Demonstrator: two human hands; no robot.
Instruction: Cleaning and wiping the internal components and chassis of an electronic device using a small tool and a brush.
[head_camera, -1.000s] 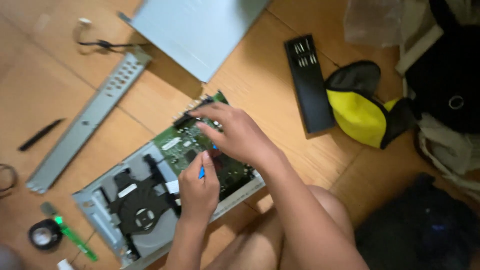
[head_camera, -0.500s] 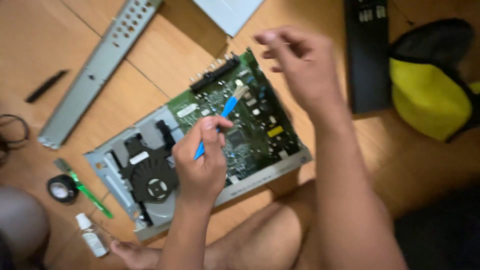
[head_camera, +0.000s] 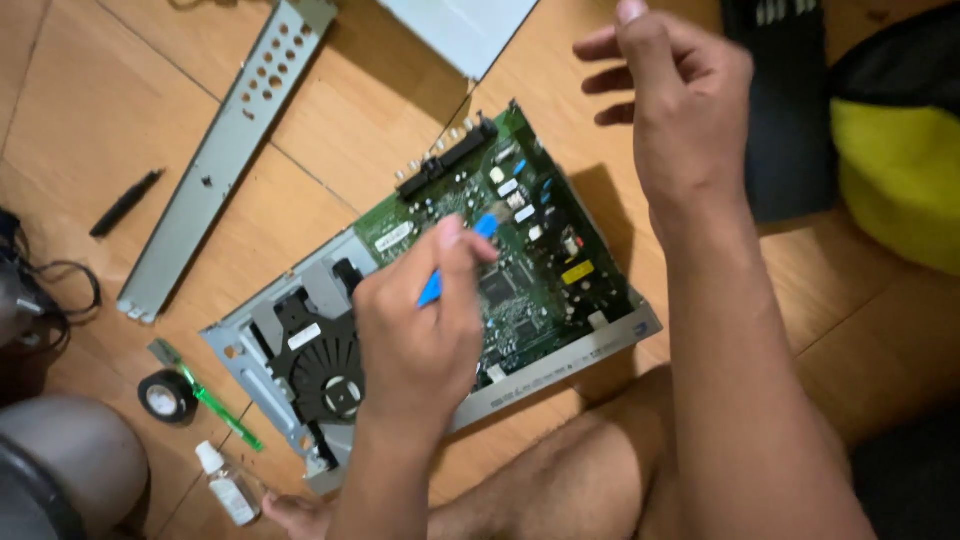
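Observation:
An opened disc player chassis (head_camera: 590, 350) lies on the wooden floor, with a green circuit board (head_camera: 520, 270) on its right half and a black disc drive (head_camera: 325, 365) on its left. My left hand (head_camera: 415, 335) hovers over the middle of it, gripping a blue tool (head_camera: 440, 280) whose tip points at the board. My right hand (head_camera: 680, 105) is lifted above the board's far right corner, fingers loosely curled, holding nothing that I can see. My bare knee shows below the chassis.
A perforated grey metal strip (head_camera: 225, 150) lies to the upper left beside a black pen-like tool (head_camera: 125, 203). A roll of black tape (head_camera: 167, 396), a green tool (head_camera: 215, 405) and a small white bottle (head_camera: 228, 488) sit lower left. A yellow-and-black bag (head_camera: 895, 170) lies right.
My right hand has lifted off the circuit board and moved up and to the right. My left hand stays over the board with the blue tool. The camera has moved closer.

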